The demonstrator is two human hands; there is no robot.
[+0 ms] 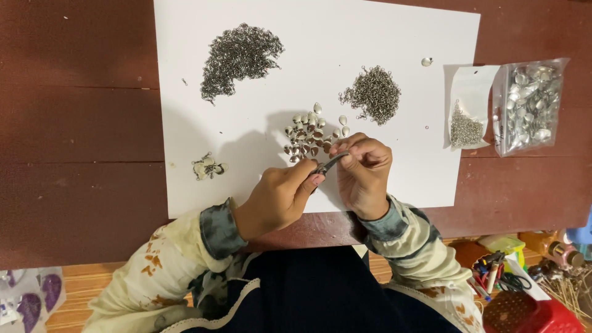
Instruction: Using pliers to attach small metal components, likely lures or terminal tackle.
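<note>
The left hand (277,197) is closed around the handles of small pliers (330,163), whose tips reach to the right hand (364,172). The right hand's fingertips are pinched on something too small to make out, just below the pile of silver drops (308,135). That tiny piece could slip from the pinch and spring off the white paper sheet (401,37) if the pliers twist or squeeze too hard. A sleeve could also brush the drops and scatter them.

The sheet lies on a dark red wooden desk (80,123). Above the drops sit two heaps of small metal rings (240,55); right of the sheet lie two clear bags (530,105) of metal parts.
</note>
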